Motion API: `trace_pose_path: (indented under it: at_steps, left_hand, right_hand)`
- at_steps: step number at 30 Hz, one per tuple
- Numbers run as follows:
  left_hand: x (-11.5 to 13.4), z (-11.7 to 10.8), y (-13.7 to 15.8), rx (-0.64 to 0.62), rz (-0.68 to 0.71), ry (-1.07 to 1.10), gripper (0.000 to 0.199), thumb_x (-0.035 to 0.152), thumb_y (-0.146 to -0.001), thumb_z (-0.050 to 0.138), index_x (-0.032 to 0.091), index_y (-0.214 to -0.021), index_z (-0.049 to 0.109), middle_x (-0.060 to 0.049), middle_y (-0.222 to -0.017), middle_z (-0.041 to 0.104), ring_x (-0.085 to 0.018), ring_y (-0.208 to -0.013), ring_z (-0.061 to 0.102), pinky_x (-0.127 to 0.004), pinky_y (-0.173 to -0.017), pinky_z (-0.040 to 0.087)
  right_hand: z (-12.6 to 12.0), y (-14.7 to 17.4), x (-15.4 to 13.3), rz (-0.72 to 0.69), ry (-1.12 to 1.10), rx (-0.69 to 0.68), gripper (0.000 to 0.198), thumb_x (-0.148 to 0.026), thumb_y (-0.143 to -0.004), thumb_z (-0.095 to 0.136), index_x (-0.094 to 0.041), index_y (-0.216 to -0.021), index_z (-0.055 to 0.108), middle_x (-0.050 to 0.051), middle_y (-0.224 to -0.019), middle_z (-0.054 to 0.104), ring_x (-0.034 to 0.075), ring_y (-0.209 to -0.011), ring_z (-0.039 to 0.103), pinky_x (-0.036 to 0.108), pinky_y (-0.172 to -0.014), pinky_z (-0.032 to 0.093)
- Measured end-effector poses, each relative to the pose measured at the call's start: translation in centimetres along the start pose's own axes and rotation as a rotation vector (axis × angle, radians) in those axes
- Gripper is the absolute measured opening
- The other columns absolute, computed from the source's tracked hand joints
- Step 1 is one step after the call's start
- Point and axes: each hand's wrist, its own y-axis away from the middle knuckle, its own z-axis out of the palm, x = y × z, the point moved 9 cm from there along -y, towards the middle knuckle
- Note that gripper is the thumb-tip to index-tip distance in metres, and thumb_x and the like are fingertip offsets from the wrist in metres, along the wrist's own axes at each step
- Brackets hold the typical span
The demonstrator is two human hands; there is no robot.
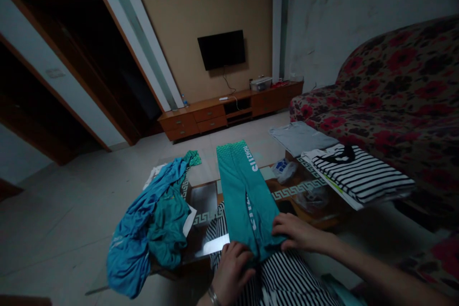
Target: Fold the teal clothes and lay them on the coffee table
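A long teal garment with white lettering and a green scaly pattern at its far end lies lengthwise over the glass-topped coffee table. It looks like a pair of trousers, with a seam or gap running down its middle. At its near left corner, my left hand has its fingers curled on the cloth. My right hand grips the near right edge, fingers bent over the fabric. The near end is bunched slightly between both hands, just above black-and-white striped cloth at my lap.
Rumpled blue and dark teal clothes hang over the table's left end. On the right are a folded striped shirt and a grey garment. A plastic bag sits beyond; a flowered sofa stands at right.
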Motion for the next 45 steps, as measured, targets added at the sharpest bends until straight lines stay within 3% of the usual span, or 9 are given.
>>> trace_pose_path:
  at_steps: [3, 6, 14, 18, 23, 29, 35, 40, 45]
  left_hand:
    - [-2.2, -2.9, -2.5, 0.056, 0.021, 0.048, 0.024, 0.03, -0.088, 0.057, 0.023, -0.11, 0.061, -0.005, -0.113, 0.061, -0.02, -0.105, 0.053, -0.035, -0.092, 0.042]
    - [-7.8, -5.8, -7.6, 0.127, -0.009, 0.017, 0.021, 0.02, -0.09, 0.049, 0.018, -0.104, 0.064, -0.008, -0.107, 0.063, -0.019, -0.1, 0.056, -0.034, -0.09, 0.045]
    - [-27.1, -9.9, -28.3, 0.116, -0.206, -0.235, 0.02, 0.011, -0.081, 0.056, 0.015, -0.096, 0.068, -0.008, -0.102, 0.068, -0.02, -0.1, 0.061, -0.031, -0.092, 0.047]
    - [-33.7, -11.1, -38.4, 0.091, -0.252, -0.325, 0.028, 0.009, -0.081, 0.051, 0.015, -0.104, 0.067, -0.011, -0.109, 0.067, -0.021, -0.106, 0.059, -0.033, -0.096, 0.043]
    - [-39.3, -10.0, -47.8, 0.002, -0.323, -0.393, 0.033, 0.019, -0.084, 0.053, 0.018, -0.115, 0.063, -0.012, -0.12, 0.062, -0.027, -0.115, 0.054, -0.039, -0.098, 0.042]
    - [-43.2, -8.0, -52.2, -0.215, -0.417, -0.36, 0.044, 0.029, -0.073, 0.068, 0.018, -0.115, 0.063, -0.008, -0.106, 0.068, -0.023, -0.094, 0.063, -0.032, -0.083, 0.048]
    - [-44.2, -7.5, -53.4, -0.396, -0.391, -0.347, 0.035, 0.034, -0.063, 0.072, 0.018, -0.094, 0.07, -0.002, -0.084, 0.071, -0.017, -0.072, 0.062, -0.023, -0.067, 0.047]
    - [-44.1, -9.0, -54.1, -0.305, -0.412, -0.441, 0.039, 0.036, -0.058, 0.071, 0.021, -0.094, 0.071, -0.005, -0.089, 0.07, -0.021, -0.081, 0.064, -0.024, -0.07, 0.046]
    - [-42.0, -14.6, -54.4, -0.079, -0.455, -0.554, 0.038, 0.038, -0.067, 0.065, 0.02, -0.101, 0.069, -0.008, -0.102, 0.068, -0.025, -0.094, 0.061, -0.026, -0.075, 0.044]
  right_hand:
    - [-2.6, -2.1, 2.1, 0.006, -0.09, -0.07, 0.03, -0.043, -0.086, 0.058, -0.024, -0.107, 0.067, 0.006, -0.102, 0.065, 0.02, -0.097, 0.058, 0.032, -0.086, 0.042]
    - [-5.9, -7.2, 6.9, 0.041, -0.087, -0.071, 0.029, -0.036, -0.091, 0.05, -0.018, -0.103, 0.07, 0.008, -0.099, 0.067, 0.019, -0.094, 0.061, 0.028, -0.083, 0.043]
    - [-11.2, -29.2, 24.4, 0.266, 0.231, -0.017, 0.024, -0.02, -0.082, 0.06, -0.018, -0.103, 0.071, 0.008, -0.104, 0.069, 0.019, -0.095, 0.062, 0.023, -0.08, 0.044]
    - [-12.2, -37.9, 31.4, 0.386, 0.304, 0.082, 0.033, -0.02, -0.082, 0.06, -0.017, -0.113, 0.067, 0.014, -0.117, 0.061, 0.026, -0.11, 0.055, 0.03, -0.089, 0.043]
    - [-11.5, -43.6, 37.5, 0.488, 0.296, 0.079, 0.047, -0.042, -0.077, 0.069, -0.019, -0.118, 0.063, 0.014, -0.126, 0.055, 0.03, -0.119, 0.047, 0.037, -0.095, 0.041]
    - [-10.7, -46.0, 40.5, 0.602, 0.196, -0.123, 0.058, -0.047, -0.069, 0.075, -0.015, -0.115, 0.063, 0.013, -0.115, 0.063, 0.026, -0.1, 0.059, 0.034, -0.082, 0.045]
    - [-10.9, -47.4, 39.6, 0.42, 0.152, -0.163, 0.043, -0.033, -0.071, 0.076, -0.012, -0.107, 0.066, 0.01, -0.104, 0.067, 0.019, -0.089, 0.061, 0.025, -0.075, 0.043]
    - [-12.1, -48.4, 39.8, 0.419, 0.151, -0.08, 0.041, -0.029, -0.071, 0.075, -0.016, -0.109, 0.066, 0.008, -0.108, 0.066, 0.018, -0.092, 0.059, 0.023, -0.074, 0.041]
    - [-16.8, -50.0, 38.8, 0.406, 0.22, 0.129, 0.039, -0.037, -0.073, 0.071, -0.019, -0.108, 0.067, 0.007, -0.111, 0.065, 0.02, -0.099, 0.057, 0.025, -0.076, 0.039]
